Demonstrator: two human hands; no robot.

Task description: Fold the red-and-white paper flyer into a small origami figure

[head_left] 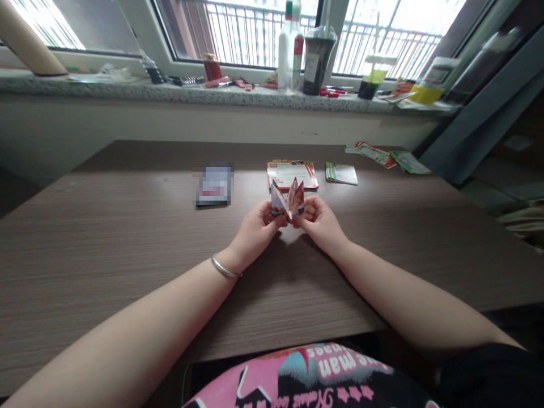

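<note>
A small folded paper piece (291, 203) with pointed tips, coloured red, white and blue, is held up over the middle of the table. Its left side is pinched by my left hand (258, 226), which has a silver bangle at the wrist. On its right side, my right hand (323, 224) grips it between thumb and fingers. Right behind the folded paper lies a printed card or stack of cards (293, 171) with a red border, partly covered by the paper's tips.
On the brown table (127, 238), a blurred-out phone-like object (215, 185) lies to the left. A small stack of cards (341, 174) sits to the right, with loose printed papers (410, 162) beyond. Bottles and cups (318, 62) line the windowsill (255, 101).
</note>
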